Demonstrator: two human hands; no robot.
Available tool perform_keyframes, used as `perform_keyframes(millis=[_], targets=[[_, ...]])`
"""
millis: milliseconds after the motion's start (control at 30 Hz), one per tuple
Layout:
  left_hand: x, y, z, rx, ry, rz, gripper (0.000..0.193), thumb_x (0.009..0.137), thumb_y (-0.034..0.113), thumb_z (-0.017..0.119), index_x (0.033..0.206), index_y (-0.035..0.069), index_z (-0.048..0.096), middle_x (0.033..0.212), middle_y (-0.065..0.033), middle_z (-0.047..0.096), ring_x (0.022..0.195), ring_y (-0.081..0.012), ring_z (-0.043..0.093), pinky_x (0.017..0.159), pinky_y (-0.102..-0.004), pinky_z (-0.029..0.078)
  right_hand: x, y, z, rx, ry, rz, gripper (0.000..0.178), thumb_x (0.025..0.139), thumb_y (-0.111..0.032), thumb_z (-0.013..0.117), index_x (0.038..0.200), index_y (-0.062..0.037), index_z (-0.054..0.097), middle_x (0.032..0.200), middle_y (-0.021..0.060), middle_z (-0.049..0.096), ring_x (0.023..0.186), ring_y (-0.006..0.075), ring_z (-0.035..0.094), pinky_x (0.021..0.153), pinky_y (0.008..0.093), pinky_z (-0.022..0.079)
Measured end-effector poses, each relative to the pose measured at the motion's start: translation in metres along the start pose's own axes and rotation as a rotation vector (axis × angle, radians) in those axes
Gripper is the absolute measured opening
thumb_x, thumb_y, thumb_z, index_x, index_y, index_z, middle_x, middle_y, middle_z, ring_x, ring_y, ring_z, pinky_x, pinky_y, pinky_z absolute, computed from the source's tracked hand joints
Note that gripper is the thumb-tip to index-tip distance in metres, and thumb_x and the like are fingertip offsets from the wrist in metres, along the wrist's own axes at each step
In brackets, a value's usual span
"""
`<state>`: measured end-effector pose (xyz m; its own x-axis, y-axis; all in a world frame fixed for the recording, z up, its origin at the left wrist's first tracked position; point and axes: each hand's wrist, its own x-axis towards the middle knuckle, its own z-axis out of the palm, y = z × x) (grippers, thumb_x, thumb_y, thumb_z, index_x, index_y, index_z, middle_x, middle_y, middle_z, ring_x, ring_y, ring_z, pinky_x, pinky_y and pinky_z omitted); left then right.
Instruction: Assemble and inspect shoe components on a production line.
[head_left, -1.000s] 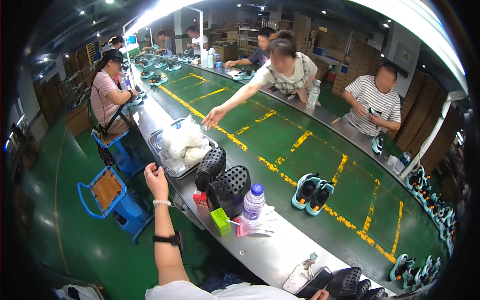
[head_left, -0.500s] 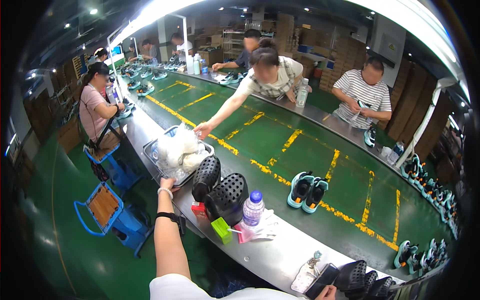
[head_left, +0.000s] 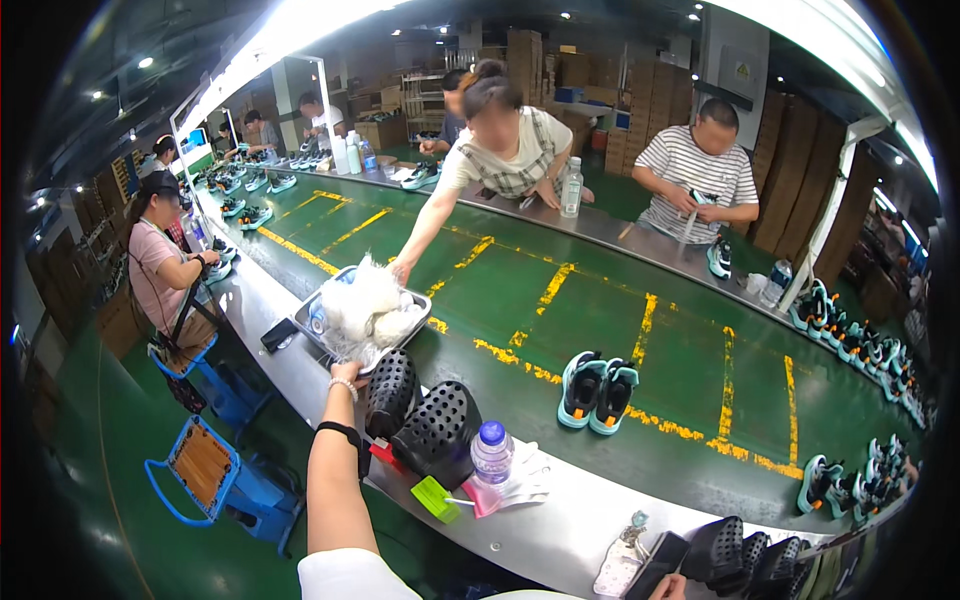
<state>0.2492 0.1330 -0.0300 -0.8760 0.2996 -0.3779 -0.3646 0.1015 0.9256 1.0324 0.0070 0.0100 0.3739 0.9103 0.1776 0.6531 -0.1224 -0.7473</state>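
My left hand (head_left: 347,378), with a bead bracelet at its wrist, is closed on the near edge of a grey tray (head_left: 308,322); most of its fingers are hidden. White clear-plastic bundles (head_left: 362,305) fill the tray. Across from me, a co-worker's hand (head_left: 402,270) reaches the tray's far side. Right beside my left hand stands a pair of black perforated clogs (head_left: 437,432). At the lower edge, my right hand (head_left: 669,588) holds the end of a dark smartphone (head_left: 660,563), next to a pale patterned case (head_left: 617,568) with a charm.
A purple-capped bottle (head_left: 492,453), white gloves (head_left: 527,478) and a green box (head_left: 435,498) are on the metal bench (head_left: 560,530). Teal-and-black sneakers (head_left: 597,392) rest on the green belt (head_left: 520,330). Blue chairs (head_left: 215,470) are at left; several co-workers sit or stand along the line.
The tray has shifted right along the bench with my left hand and the co-worker's hand at it. A dark flat object now shows left of it. My view has turned slightly right.
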Motion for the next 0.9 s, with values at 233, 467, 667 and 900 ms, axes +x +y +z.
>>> perform_keyframes(millis=[233, 467, 667, 900], targets=[[-0.007, -0.004, 0.054, 0.009, -0.545, -0.039, 0.029, 0.077, 0.02, 0.075, 0.088, -0.003, 0.061, 0.077, -0.0079, 0.063, 0.058, -0.0135, 0.058, 0.047, -0.0229, 0.046, 0.005, 0.01, 0.002, -0.08, 0.037, -0.009, 0.025, 0.089, -0.023, 0.057, 0.102, -0.0017, 0.061, 0.087, 0.018, 0.065, 0.077, 0.0283, 0.063, 0.071, 0.0346, 0.049], [-0.022, 0.032, 0.018, 0.135, -0.535, -0.036, 0.043, 0.092, 0.026, 0.052, 0.118, -0.008, 0.046, 0.109, -0.0192, 0.061, 0.086, -0.0242, 0.064, 0.072, -0.0308, 0.055, 0.005, -0.006, -0.009, 0.026, 0.029, -0.001, 0.023, 0.089, -0.021, 0.057, 0.099, -0.0012, 0.062, 0.086, 0.0187, 0.064, 0.076, 0.0284, 0.062, 0.069, 0.035, 0.049], [-0.051, 0.043, 0.014, 0.125, -0.54, -0.012, 0.041, 0.097, 0.02, 0.033, 0.124, -0.01, 0.042, 0.122, -0.0242, 0.054, 0.108, -0.0306, 0.058, 0.088, -0.0357, 0.051, 0.009, -0.008, -0.022, 0.019, 0.014, -0.009, 0.019, 0.089, -0.018, 0.057, 0.094, -0.0007, 0.061, 0.08, 0.0189, 0.063, 0.068, 0.0282, 0.059, 0.065, 0.0358, 0.047], [-0.054, 0.044, 0.01, 0.023, -0.482, 0.002, 0.038, 0.094, 0.017, 0.038, 0.123, -0.008, 0.044, 0.122, -0.023, 0.054, 0.11, -0.0301, 0.057, 0.09, -0.0383, 0.05, 0.013, 0.001, -0.026, -0.014, -0.03, -0.038, 0.018, 0.088, -0.017, 0.057, 0.095, -0.0015, 0.061, 0.077, 0.0175, 0.063, 0.07, 0.0292, 0.061, 0.066, 0.0368, 0.048]])
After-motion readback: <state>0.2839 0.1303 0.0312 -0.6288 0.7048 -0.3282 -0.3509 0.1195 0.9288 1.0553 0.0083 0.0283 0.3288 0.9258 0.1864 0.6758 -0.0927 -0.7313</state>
